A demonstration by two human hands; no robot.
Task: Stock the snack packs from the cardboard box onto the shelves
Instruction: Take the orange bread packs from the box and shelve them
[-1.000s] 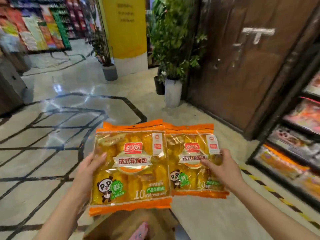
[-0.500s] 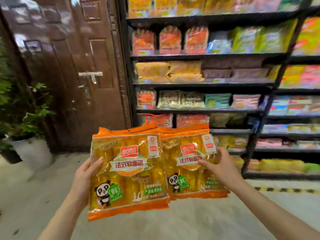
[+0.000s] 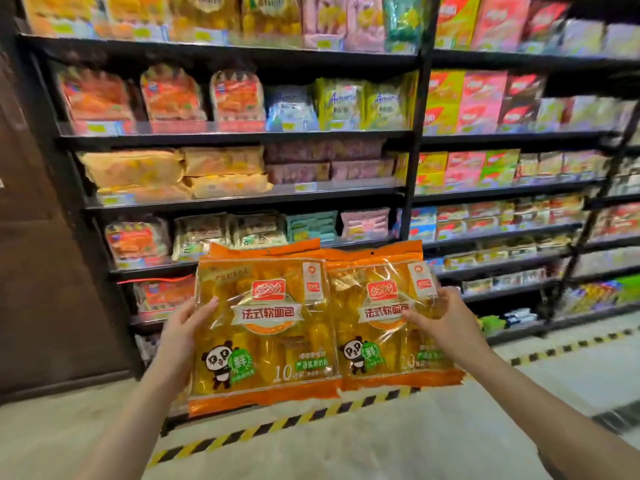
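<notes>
Two glossy rectangular snack packs

1 head view — faces forward, slightly down, near the shelves.

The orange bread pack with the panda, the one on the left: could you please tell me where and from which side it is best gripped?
Judging by its pose, grip the left orange panda bread pack at its left side edge, about mid-height, coming from the left as the left hand does. The pack is flat and upright, and its right edge overlaps the second orange pack, held by the right hand.
</notes>
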